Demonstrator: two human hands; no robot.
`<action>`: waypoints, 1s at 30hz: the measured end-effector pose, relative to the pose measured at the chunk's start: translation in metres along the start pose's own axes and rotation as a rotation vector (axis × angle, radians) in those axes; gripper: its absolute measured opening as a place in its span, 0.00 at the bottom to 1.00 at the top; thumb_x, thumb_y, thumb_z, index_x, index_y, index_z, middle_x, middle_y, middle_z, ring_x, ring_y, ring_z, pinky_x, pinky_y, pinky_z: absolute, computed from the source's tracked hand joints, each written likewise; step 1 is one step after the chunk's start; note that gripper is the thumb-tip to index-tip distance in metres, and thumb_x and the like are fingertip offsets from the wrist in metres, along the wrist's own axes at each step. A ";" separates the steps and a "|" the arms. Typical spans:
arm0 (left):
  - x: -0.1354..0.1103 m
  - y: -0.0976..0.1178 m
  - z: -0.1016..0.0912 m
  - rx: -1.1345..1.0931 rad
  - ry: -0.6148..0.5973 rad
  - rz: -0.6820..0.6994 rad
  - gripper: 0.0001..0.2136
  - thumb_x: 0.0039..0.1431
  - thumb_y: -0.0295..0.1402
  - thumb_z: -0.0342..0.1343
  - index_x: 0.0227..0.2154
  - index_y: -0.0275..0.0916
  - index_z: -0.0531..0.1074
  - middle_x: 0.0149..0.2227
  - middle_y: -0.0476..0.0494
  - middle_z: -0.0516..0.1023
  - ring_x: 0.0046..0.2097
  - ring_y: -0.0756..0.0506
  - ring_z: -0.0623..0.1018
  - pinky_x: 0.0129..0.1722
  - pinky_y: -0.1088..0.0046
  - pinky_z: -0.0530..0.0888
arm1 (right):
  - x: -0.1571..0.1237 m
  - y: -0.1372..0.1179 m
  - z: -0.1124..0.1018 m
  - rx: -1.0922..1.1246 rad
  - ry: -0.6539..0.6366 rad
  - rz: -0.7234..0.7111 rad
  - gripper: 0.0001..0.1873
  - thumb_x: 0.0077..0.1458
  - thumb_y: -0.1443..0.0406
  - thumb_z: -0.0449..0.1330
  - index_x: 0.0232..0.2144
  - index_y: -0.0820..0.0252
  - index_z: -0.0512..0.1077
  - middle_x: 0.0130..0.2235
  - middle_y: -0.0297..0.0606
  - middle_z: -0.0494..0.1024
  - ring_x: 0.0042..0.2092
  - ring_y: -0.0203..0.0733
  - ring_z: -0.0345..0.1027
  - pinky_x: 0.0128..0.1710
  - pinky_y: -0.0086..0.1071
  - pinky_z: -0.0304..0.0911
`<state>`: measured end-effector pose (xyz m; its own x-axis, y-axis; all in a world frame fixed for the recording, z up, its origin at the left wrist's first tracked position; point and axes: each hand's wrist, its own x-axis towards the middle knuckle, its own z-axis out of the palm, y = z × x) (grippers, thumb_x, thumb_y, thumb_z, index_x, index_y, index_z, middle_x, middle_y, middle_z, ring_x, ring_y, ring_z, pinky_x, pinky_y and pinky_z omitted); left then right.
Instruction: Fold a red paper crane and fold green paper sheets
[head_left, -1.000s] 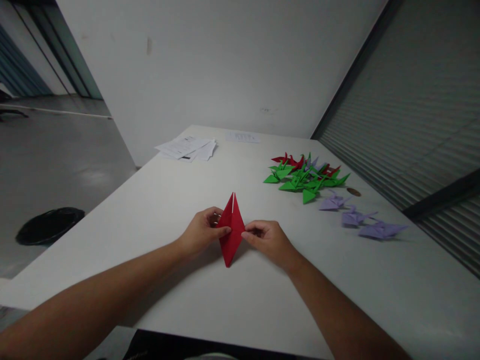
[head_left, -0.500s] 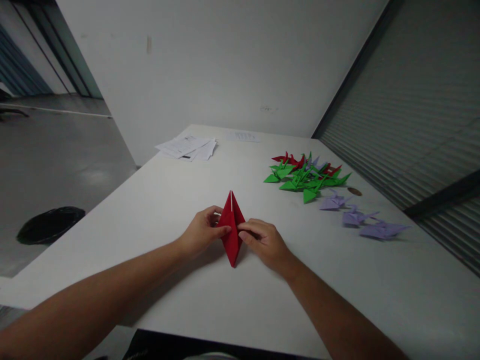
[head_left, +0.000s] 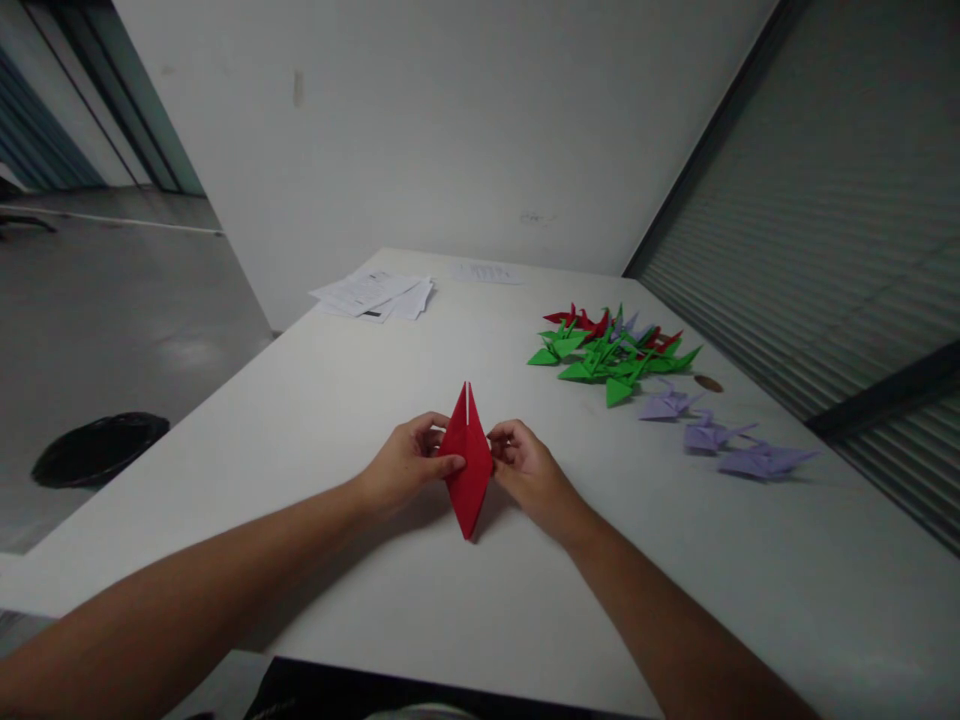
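Observation:
A red folded origami paper [head_left: 470, 470], diamond-shaped with a slit in its upper half, stands tilted over the white table [head_left: 360, 600] between my hands. My left hand [head_left: 409, 460] pinches its left side, thumb on the front face and fingers behind. At the right edge, my right hand [head_left: 525, 465] grips the paper with its thumb and fingertips; part of those fingers is hidden behind the fold. The lower point of the paper is at or close to the tabletop.
Green paper cranes [head_left: 600, 360] and red paper cranes [head_left: 585, 320] lie heaped at the back right. Several purple cranes [head_left: 709, 435] sit nearer, beside a brown oval [head_left: 708, 383]. Printed sheets [head_left: 375, 295] lie at the far left; a black-lined bin [head_left: 97, 450] stands on the floor.
The right flap of the red paper has swung so the front now looks wider and flatter. My right hand has shifted slightly outward along the right edge, its fingers more curled.

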<state>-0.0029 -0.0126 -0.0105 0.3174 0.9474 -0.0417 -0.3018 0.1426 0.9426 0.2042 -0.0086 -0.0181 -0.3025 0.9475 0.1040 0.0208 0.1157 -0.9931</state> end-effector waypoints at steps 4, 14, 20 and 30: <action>-0.001 0.000 0.001 -0.019 -0.071 0.007 0.21 0.49 0.35 0.75 0.42 0.36 0.73 0.37 0.43 0.83 0.37 0.46 0.82 0.39 0.68 0.78 | 0.002 0.001 0.001 0.058 -0.029 0.077 0.23 0.49 0.51 0.73 0.38 0.54 0.67 0.35 0.32 0.73 0.36 0.39 0.68 0.35 0.32 0.65; 0.001 -0.003 -0.001 0.053 -0.008 0.056 0.22 0.50 0.34 0.74 0.43 0.38 0.70 0.41 0.45 0.80 0.36 0.47 0.81 0.36 0.70 0.77 | -0.002 -0.008 0.006 0.180 -0.094 0.123 0.21 0.49 0.53 0.75 0.38 0.58 0.75 0.37 0.34 0.79 0.40 0.43 0.73 0.42 0.35 0.69; 0.002 0.001 -0.001 0.173 0.062 0.086 0.15 0.48 0.33 0.73 0.34 0.37 0.72 0.36 0.45 0.79 0.38 0.46 0.78 0.39 0.68 0.76 | -0.004 -0.010 0.009 0.143 -0.122 0.090 0.21 0.52 0.53 0.73 0.42 0.59 0.77 0.41 0.38 0.81 0.43 0.46 0.75 0.46 0.38 0.70; 0.000 -0.002 -0.002 0.156 -0.008 0.059 0.13 0.51 0.34 0.72 0.35 0.36 0.75 0.34 0.45 0.78 0.35 0.47 0.77 0.38 0.67 0.74 | -0.003 -0.004 0.007 0.053 -0.100 0.046 0.18 0.53 0.53 0.71 0.41 0.58 0.77 0.40 0.38 0.79 0.43 0.46 0.72 0.46 0.39 0.70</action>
<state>-0.0040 -0.0122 -0.0126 0.3103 0.9505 0.0171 -0.1768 0.0400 0.9834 0.1979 -0.0143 -0.0145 -0.3957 0.9167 0.0549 -0.0132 0.0541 -0.9984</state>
